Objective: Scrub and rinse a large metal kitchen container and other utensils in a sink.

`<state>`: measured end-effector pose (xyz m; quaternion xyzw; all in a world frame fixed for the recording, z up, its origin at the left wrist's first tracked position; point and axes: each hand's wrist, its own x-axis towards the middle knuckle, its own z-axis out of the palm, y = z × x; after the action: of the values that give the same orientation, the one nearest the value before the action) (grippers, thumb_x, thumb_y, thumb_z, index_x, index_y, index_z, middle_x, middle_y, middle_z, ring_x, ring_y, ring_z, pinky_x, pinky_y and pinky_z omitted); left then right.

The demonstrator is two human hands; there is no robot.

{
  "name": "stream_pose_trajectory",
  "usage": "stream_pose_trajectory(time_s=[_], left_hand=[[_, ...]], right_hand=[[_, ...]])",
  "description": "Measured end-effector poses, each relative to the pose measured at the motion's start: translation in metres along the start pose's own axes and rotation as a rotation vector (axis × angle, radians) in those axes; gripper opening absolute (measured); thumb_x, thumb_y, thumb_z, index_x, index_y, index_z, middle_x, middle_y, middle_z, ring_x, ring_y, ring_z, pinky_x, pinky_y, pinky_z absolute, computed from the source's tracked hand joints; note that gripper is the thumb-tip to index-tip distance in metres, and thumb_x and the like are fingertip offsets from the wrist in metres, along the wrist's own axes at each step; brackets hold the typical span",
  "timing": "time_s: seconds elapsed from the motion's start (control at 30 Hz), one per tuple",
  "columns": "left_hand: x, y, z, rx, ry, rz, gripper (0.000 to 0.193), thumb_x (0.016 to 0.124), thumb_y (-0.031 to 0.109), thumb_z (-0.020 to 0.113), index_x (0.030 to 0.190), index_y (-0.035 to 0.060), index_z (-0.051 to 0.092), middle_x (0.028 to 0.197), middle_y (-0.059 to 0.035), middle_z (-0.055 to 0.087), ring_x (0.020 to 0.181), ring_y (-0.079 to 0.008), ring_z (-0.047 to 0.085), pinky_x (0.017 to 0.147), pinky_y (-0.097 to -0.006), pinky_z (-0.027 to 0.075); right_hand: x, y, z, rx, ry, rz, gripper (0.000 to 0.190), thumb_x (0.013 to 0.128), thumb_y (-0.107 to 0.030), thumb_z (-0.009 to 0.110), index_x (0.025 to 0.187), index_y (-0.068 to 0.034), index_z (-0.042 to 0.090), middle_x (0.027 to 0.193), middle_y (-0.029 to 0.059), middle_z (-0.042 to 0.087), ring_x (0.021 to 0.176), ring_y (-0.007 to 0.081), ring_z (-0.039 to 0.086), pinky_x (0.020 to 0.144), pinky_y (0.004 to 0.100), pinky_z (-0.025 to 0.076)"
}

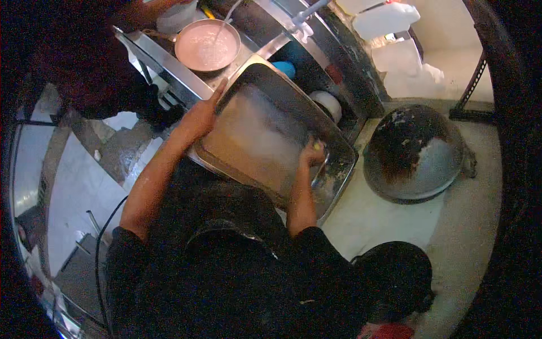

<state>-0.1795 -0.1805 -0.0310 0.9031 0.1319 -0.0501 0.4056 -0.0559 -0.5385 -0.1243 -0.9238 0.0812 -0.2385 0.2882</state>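
Note:
A large, deep rectangular metal pan (338, 182) lies tilted in front of me across the sink. Whitish, cloudy suds or wet glare cover part of its brownish inside. My left hand (203, 116) grips the pan's rim on the left, its fingers stretched along the edge. Inside the pan, near its right end, is my right hand (312, 153) with curled fingers. A small yellowish spot shows at those fingers, and blur hides whether it is a scrubber. Beside this hand is a shiny curved streak that I cannot identify.
A round pan (206, 45) of pinkish, frothy liquid stands beyond, a thin stream running into it. Another person's arm (139, 15) reaches in at upper left. A blue item (284, 69) and white bowl (326, 105) sit in the sink. Right: a blackened round vessel (417, 154) and dark round pan (394, 279).

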Motion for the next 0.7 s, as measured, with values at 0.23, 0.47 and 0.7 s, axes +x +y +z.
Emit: stream_pose_trajectory(time_s=[0.23,0.47,0.7], left_hand=[[-0.002,-0.001,-0.003,0.035,-0.024,-0.034,0.094,0.072,-0.009,0.049,0.143,0.0241,-0.003,0.073,-0.0302,0.058,0.071,-0.0439,0.059,0.064,-0.0518,0.045],[-0.008,0.022,0.013,0.182,-0.052,-0.016,0.091,0.074,-0.005,0.052,0.143,0.0221,0.0,0.08,-0.027,0.061,0.075,-0.0422,0.06,0.065,-0.0504,0.048],[-0.014,0.03,0.013,0.071,-0.057,-0.075,0.085,0.076,-0.004,0.05,0.143,0.0249,0.007,0.083,-0.0295,0.06,0.079,-0.0431,0.06,0.069,-0.0507,0.047]], right_hand=[[0.002,-0.006,0.055,0.068,0.161,0.065,0.03,0.068,-0.028,0.076,0.081,-0.002,0.068,0.094,0.0148,0.064,0.09,0.032,0.058,0.084,0.038,0.043],[-0.031,-0.121,0.079,0.095,-0.42,-0.756,0.037,0.075,-0.035,0.068,0.096,-0.004,0.064,0.098,0.0165,0.062,0.095,0.0361,0.056,0.085,0.042,0.043],[-0.013,-0.065,0.042,-0.109,-0.455,-0.506,0.042,0.076,-0.04,0.064,0.104,-0.009,0.061,0.1,0.0188,0.059,0.094,0.036,0.056,0.08,0.0443,0.046]])
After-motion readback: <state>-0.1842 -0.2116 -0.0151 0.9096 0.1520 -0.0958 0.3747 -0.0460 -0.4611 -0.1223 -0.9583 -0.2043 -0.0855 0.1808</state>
